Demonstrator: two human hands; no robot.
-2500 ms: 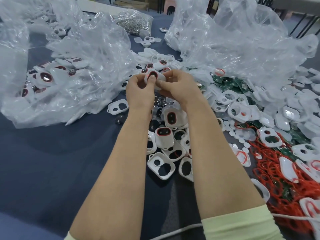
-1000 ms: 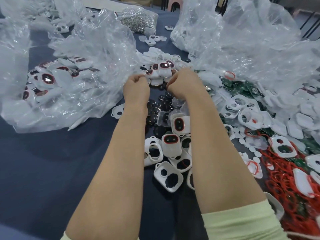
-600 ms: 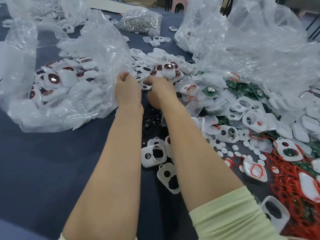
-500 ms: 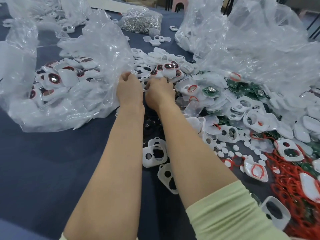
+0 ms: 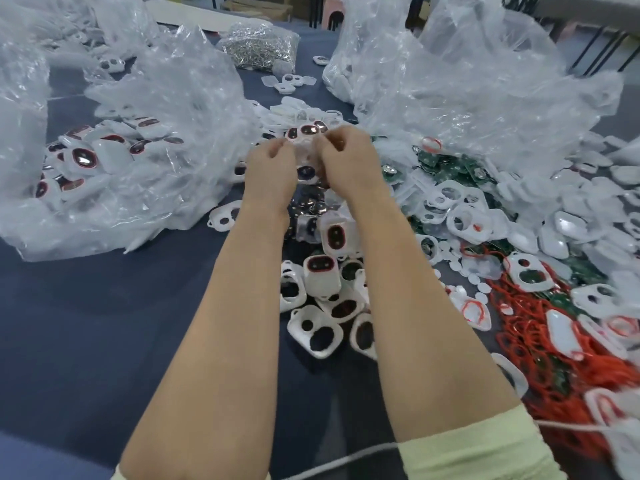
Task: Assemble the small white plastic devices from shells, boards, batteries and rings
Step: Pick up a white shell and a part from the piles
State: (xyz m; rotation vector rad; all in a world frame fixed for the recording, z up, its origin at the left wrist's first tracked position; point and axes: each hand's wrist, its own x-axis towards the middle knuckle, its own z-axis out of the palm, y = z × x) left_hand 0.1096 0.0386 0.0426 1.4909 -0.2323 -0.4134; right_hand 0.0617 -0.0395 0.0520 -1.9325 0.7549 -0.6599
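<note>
My left hand (image 5: 270,168) and my right hand (image 5: 349,161) are raised side by side over the middle of the table, fingers curled. Between their fingertips they pinch a small white shell (image 5: 304,150); it is blurred and mostly hidden. Under the hands lie dark coin batteries (image 5: 311,202). Two closed devices with red-rimmed windows (image 5: 332,237) (image 5: 320,271) sit between my forearms, with empty white shells (image 5: 315,330) nearer to me. Green boards (image 5: 450,168) and a heap of red rings (image 5: 519,323) lie to the right.
A clear plastic bag (image 5: 156,174) holding finished devices (image 5: 81,157) spreads across the left. A second big bag (image 5: 467,81) of white parts rises at the back right. A small bag of metal rings (image 5: 259,43) sits at the back. A white cord (image 5: 346,459) runs near me.
Both hands dipped left into the far pile of parts, then came back to the centre and drew slightly apart, with a white piece now between the fingertips.
</note>
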